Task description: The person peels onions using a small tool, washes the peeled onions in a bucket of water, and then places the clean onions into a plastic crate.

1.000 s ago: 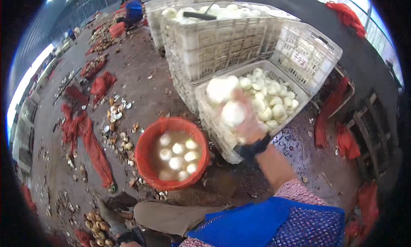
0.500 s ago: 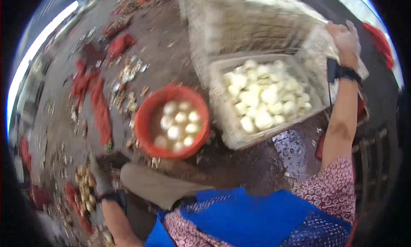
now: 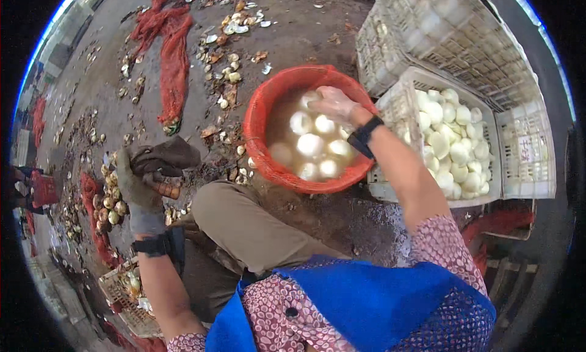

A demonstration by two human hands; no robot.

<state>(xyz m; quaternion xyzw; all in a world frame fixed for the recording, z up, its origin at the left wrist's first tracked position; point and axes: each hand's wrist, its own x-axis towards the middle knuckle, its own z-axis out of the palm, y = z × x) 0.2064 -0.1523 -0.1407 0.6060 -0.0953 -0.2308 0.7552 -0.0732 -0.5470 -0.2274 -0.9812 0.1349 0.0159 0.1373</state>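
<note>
My right hand (image 3: pixel 337 106), in a pale thin glove, reaches into a red tub (image 3: pixel 259 153) of cloudy water holding several peeled onions (image 3: pixel 310 144). Its fingers curl against a peeled onion (image 3: pixel 309 100) by the tub's far side. To the left, my left hand (image 3: pixel 133 184) wears a grey work glove. Its fingers point away from me, with the thumb apart, and I see nothing clearly held. Beside it lies a dark crumpled item (image 3: pixel 165 156), cloth or shoe. Unpeeled onions (image 3: pixel 110 199) lie just left of that hand.
Right of the tub stands a white plastic crate (image 3: pixel 397 111) full of peeled onions (image 3: pixel 455 138), with stacked crates (image 3: pixel 452 40) behind. Red mesh bags (image 3: pixel 174 65) and onion skins (image 3: pixel 229 28) litter the wet floor. A low crate (image 3: pixel 116 285) holds scraps at lower left.
My right hand has come down from the crates at the right into the tub. My view has turned rightward and down. The left hand stays low at the left beside the unpeeled onions.
</note>
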